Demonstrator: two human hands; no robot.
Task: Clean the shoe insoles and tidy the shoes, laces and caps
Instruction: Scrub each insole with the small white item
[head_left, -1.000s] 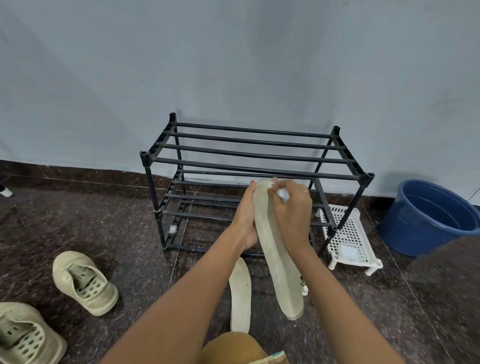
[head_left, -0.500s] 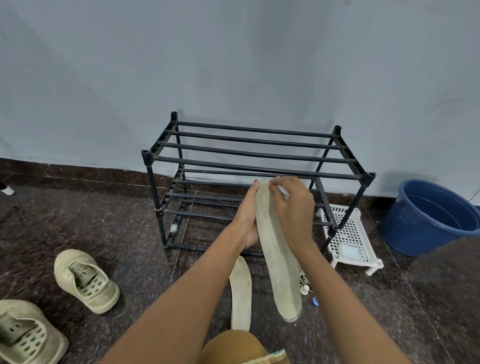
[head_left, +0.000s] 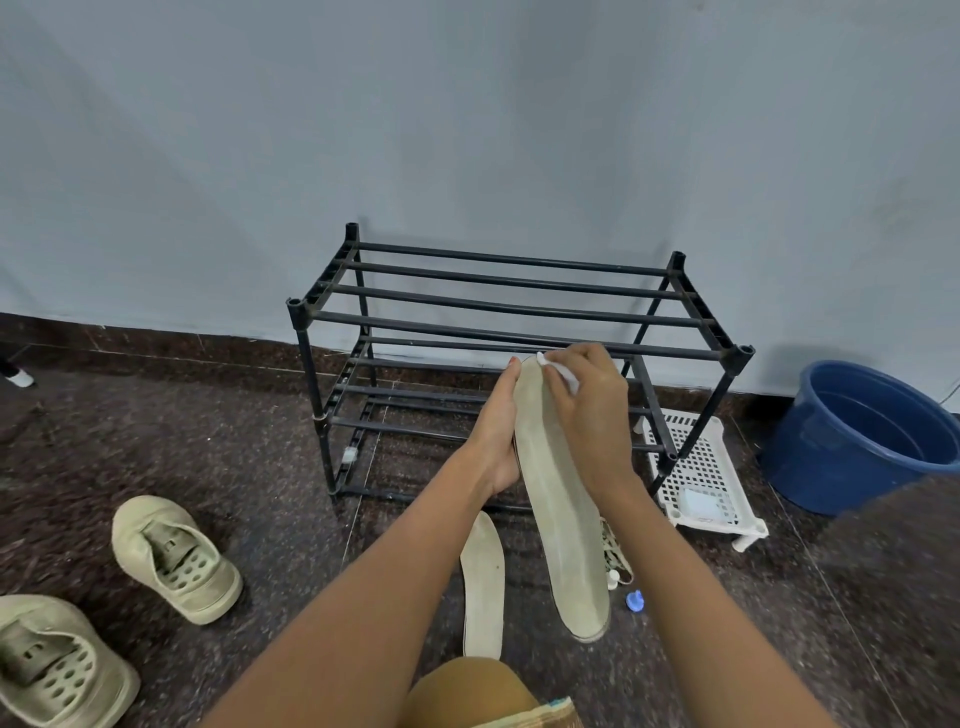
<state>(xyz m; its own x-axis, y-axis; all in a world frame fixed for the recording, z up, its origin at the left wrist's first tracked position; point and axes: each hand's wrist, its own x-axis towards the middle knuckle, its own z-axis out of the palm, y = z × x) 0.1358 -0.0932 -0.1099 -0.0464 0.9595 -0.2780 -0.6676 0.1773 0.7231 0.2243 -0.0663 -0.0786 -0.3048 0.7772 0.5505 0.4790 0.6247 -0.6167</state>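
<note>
Left hand (head_left: 496, 441) grips beige insole (head_left: 558, 499) along its edge, toe end at our fingertips | right hand (head_left: 587, 410) pinches white wipe (head_left: 563, 373) against that toe | we judge it light, bendy: support behind mid-length.

left hand (head_left: 496, 434) holding, right hand (head_left: 589, 410) pinching

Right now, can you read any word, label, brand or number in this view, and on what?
No text can be read.
Held insole, white wipe, blue bucket: no print shows.
The white piece in the basket: too blurred to tell.
</note>
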